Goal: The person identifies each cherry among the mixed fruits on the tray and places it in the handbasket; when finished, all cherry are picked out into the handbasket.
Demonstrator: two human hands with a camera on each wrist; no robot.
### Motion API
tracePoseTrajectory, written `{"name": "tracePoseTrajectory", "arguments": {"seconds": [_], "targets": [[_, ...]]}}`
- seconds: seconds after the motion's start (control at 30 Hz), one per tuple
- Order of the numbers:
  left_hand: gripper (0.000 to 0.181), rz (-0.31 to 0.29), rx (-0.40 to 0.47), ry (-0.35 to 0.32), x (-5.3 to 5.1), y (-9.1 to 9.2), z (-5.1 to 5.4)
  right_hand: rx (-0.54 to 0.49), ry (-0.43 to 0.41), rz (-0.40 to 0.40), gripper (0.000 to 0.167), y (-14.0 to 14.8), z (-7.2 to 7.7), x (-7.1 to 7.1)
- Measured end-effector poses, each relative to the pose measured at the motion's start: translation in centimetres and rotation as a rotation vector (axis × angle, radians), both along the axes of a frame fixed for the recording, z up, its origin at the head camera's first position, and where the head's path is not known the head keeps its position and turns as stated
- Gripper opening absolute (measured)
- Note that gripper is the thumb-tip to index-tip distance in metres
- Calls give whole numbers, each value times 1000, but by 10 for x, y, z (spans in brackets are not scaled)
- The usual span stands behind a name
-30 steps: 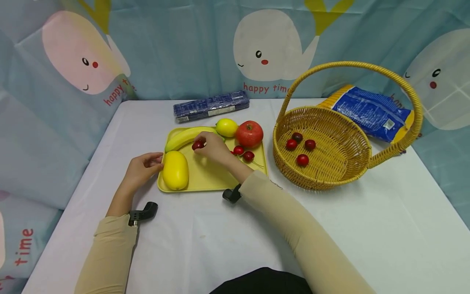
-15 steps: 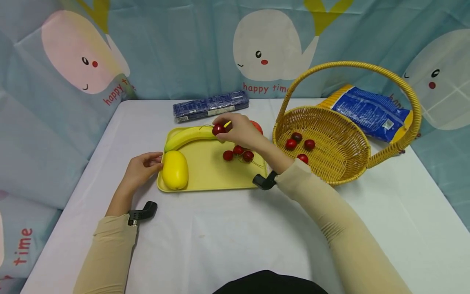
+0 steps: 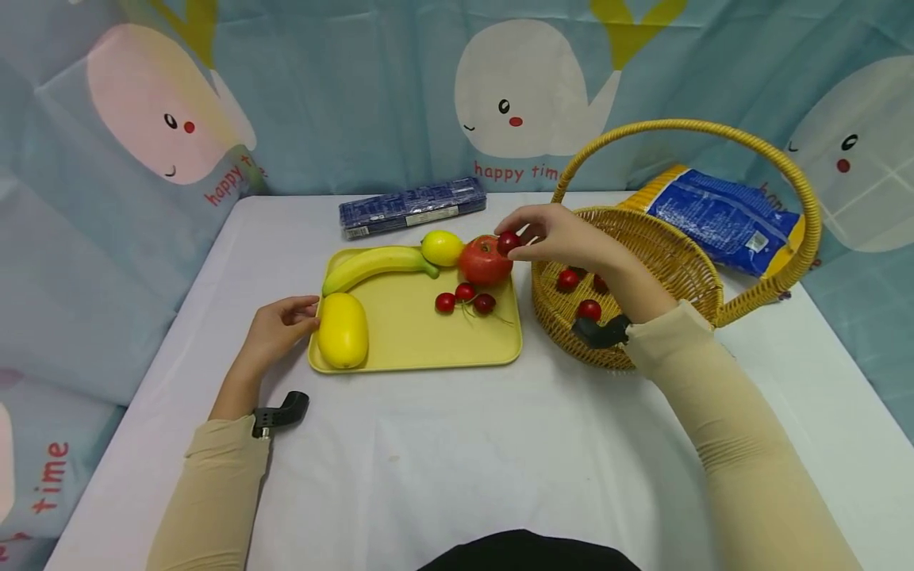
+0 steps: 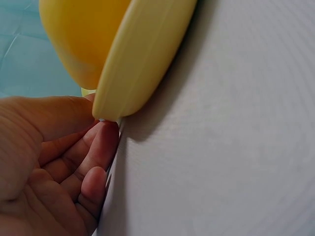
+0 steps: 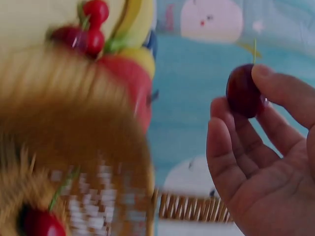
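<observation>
My right hand (image 3: pixel 571 238) pinches a dark red cherry (image 3: pixel 508 242) between thumb and fingers, above the gap between tray and basket. A green stem rises from the cherry (image 5: pixel 242 91) in the right wrist view. At the left side of the yellow tray (image 3: pixel 421 345), my left hand (image 3: pixel 274 331) grips the rim, thumb above and fingers below, as the left wrist view shows. On the tray lie a plump yellow fruit (image 3: pixel 343 331), a banana (image 3: pixel 374 266), a lemon (image 3: pixel 442 248), a red round fruit (image 3: pixel 483 264) and three cherries (image 3: pixel 464 293).
To the right stands a wicker basket (image 3: pixel 685 274) with a tall arched handle (image 3: pixel 785 159). Several cherries (image 3: pixel 589 310) lie in it, partly hidden by my right arm. Behind are a dark blue packet (image 3: pixel 412 208) and a blue-and-yellow bag (image 3: pixel 721 214).
My right hand has lifted the cherry off the tray and carried it rightward, past the banana and lemon, to the basket's left side. The left hand has stayed at the tray's edge.
</observation>
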State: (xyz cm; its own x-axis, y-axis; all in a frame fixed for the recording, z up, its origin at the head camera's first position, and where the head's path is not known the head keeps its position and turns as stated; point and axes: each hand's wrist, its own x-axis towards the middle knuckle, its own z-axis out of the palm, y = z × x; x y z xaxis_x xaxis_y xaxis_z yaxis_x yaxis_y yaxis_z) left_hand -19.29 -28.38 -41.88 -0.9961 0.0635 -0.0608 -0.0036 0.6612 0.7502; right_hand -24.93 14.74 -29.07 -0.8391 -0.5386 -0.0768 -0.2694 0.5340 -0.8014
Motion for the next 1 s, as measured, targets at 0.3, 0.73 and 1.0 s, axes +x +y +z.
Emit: {"name": "tracePoseTrajectory", "arguments": {"seconds": [0.3,0.73,1.0], "targets": [[44,8,-7,6,0,1,0,62,-32,-92,37,56,-9,-2],[44,3,4,9,0,1,-1,197,-95,-71,39,86,-31,-3],[44,1,8,19,0,1,0,241,-166,-18,37,91,-39,-2]]}}
